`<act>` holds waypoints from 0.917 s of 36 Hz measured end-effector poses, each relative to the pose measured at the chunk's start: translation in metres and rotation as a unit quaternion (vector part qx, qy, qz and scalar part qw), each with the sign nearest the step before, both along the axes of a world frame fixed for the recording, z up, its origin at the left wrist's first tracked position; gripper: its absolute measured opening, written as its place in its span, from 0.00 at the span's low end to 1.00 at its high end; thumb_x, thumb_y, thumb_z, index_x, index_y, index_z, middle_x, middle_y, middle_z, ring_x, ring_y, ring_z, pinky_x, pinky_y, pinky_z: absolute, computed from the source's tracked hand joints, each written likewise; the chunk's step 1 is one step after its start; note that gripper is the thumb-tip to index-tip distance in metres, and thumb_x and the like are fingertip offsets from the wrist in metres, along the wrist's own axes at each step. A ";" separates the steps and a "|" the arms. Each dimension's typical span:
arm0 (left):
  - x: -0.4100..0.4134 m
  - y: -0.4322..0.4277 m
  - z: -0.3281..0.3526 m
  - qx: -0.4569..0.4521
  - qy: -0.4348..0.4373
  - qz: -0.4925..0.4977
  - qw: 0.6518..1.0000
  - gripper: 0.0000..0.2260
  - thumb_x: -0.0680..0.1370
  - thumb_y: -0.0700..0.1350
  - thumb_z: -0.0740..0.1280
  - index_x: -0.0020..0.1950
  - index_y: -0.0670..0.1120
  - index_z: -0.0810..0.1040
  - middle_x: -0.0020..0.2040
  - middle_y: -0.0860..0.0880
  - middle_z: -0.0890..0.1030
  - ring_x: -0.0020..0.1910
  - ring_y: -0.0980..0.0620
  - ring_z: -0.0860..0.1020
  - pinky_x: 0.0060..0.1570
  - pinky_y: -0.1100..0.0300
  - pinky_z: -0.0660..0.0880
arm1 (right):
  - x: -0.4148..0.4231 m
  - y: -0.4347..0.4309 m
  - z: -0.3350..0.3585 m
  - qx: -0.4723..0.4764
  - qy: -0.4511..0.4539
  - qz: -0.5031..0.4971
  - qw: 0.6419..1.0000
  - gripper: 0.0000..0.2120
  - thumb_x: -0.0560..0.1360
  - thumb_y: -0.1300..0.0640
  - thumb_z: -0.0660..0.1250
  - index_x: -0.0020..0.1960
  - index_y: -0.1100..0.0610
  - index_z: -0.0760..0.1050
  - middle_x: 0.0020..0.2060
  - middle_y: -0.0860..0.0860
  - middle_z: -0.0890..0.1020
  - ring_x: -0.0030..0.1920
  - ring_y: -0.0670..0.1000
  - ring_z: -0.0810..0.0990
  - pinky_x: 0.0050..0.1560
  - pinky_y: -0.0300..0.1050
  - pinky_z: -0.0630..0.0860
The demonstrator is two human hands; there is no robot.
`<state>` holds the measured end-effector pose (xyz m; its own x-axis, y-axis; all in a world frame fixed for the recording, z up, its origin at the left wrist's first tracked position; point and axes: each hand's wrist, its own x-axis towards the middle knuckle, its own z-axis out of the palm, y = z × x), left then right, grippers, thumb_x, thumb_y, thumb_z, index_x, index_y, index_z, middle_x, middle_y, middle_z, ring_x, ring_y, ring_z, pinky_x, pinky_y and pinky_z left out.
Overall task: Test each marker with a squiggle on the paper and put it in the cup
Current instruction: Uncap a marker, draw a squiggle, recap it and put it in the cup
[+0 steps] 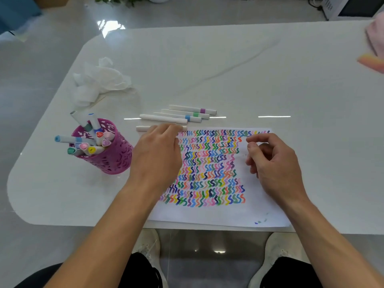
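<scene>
A white paper covered in rows of coloured squiggles lies at the table's front edge. A magenta perforated cup to its left holds several markers. My left hand reaches over the paper's upper left corner, its fingertips resting on a white marker that lies there. Just beyond lie three banded markers, purple, green and blue, plus a plain white one. My right hand hovers over the paper's right side, fingers loosely curled, holding nothing.
Crumpled white tissue lies behind the cup at the left. The white table has a rounded left corner. A blurred pink and orange shape shows at the right edge. My knees and shoes are below the front edge.
</scene>
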<state>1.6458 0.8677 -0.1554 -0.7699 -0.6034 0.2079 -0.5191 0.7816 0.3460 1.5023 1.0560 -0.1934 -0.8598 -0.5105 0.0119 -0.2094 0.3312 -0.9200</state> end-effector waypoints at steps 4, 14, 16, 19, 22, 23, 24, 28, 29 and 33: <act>-0.010 -0.011 -0.009 0.010 -0.036 0.012 0.999 0.19 0.80 0.37 0.61 0.71 0.45 0.75 0.72 0.48 0.75 0.70 0.45 0.72 0.68 0.50 0.69 | -0.003 0.002 -0.001 0.010 -0.003 0.002 1.000 0.05 0.84 0.57 0.66 0.54 0.50 0.79 0.33 0.46 0.83 0.32 0.43 0.81 0.33 0.32 0.75; -0.022 -0.015 -0.021 0.004 -0.037 0.018 0.999 0.16 0.81 0.40 0.65 0.68 0.48 0.79 0.60 0.46 0.80 0.62 0.44 0.73 0.58 0.47 0.73 | -0.006 0.009 -0.004 0.037 -0.017 0.011 0.999 0.04 0.84 0.56 0.65 0.57 0.51 0.78 0.36 0.47 0.84 0.34 0.40 0.81 0.34 0.31 0.76; -0.024 -0.012 -0.022 0.003 -0.028 0.022 0.999 0.13 0.81 0.42 0.66 0.65 0.48 0.81 0.57 0.47 0.80 0.61 0.45 0.73 0.55 0.47 0.74 | -0.006 0.008 -0.003 0.039 -0.019 0.012 0.999 0.04 0.84 0.55 0.65 0.57 0.51 0.78 0.37 0.46 0.84 0.35 0.41 0.82 0.35 0.31 0.76; -0.026 -0.008 -0.024 0.001 -0.016 0.016 1.000 0.09 0.81 0.45 0.68 0.58 0.47 0.85 0.53 0.48 0.81 0.58 0.46 0.74 0.52 0.48 0.75 | -0.005 0.007 -0.003 0.041 -0.021 0.012 0.999 0.04 0.84 0.55 0.65 0.57 0.51 0.78 0.38 0.47 0.84 0.36 0.40 0.82 0.35 0.30 0.76; -0.028 -0.005 -0.022 0.001 0.013 -0.001 1.000 0.07 0.81 0.45 0.69 0.55 0.47 0.85 0.51 0.49 0.81 0.55 0.46 0.75 0.53 0.47 0.74 | -0.004 0.007 -0.001 0.041 -0.024 0.016 0.999 0.04 0.84 0.55 0.65 0.58 0.52 0.77 0.39 0.46 0.83 0.36 0.38 0.82 0.35 0.29 0.76; -0.030 -0.002 -0.019 0.002 0.031 -0.010 0.999 0.07 0.81 0.45 0.69 0.55 0.47 0.85 0.51 0.49 0.82 0.55 0.46 0.75 0.53 0.47 0.74 | -0.004 0.006 0.000 0.041 -0.024 0.017 0.999 0.05 0.84 0.55 0.65 0.58 0.52 0.77 0.39 0.46 0.83 0.36 0.38 0.82 0.35 0.29 0.76; -0.032 0.001 -0.016 0.004 0.053 -0.022 0.998 0.07 0.81 0.45 0.69 0.54 0.46 0.85 0.51 0.49 0.82 0.54 0.45 0.76 0.54 0.48 0.73 | -0.004 0.006 0.001 0.040 -0.023 0.019 0.999 0.05 0.84 0.55 0.65 0.58 0.52 0.78 0.39 0.46 0.83 0.36 0.38 0.82 0.35 0.29 0.76; -0.039 0.020 -0.001 0.007 0.145 -0.058 0.988 0.07 0.82 0.50 0.67 0.53 0.49 0.84 0.50 0.54 0.83 0.53 0.51 0.78 0.56 0.53 0.69 | -0.004 0.006 0.009 0.012 -0.021 0.023 0.999 0.03 0.82 0.55 0.68 0.56 0.51 0.79 0.38 0.46 0.84 0.37 0.42 0.83 0.37 0.33 0.78; -0.041 0.026 0.002 0.010 0.167 -0.063 0.984 0.07 0.82 0.50 0.67 0.53 0.51 0.84 0.50 0.56 0.83 0.53 0.53 0.78 0.56 0.53 0.69 | -0.003 0.006 0.012 0.004 -0.018 0.027 0.999 0.03 0.81 0.54 0.69 0.55 0.51 0.80 0.38 0.45 0.84 0.38 0.43 0.83 0.37 0.34 0.78; -0.042 0.042 0.006 0.098 0.239 -0.084 0.962 0.04 0.82 0.48 0.68 0.53 0.52 0.82 0.46 0.62 0.80 0.50 0.61 0.77 0.54 0.61 0.71 | -0.001 0.006 0.022 -0.014 0.020 0.069 0.997 0.12 0.78 0.52 0.74 0.60 0.49 0.80 0.48 0.42 0.84 0.49 0.43 0.83 0.45 0.33 0.80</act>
<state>1.6035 0.9096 -0.1497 -0.7044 -0.5426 0.4576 -0.1357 0.7357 0.6635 1.5014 1.0621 -0.1717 -0.7793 -0.6238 0.0597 -0.2875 0.2712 -0.9186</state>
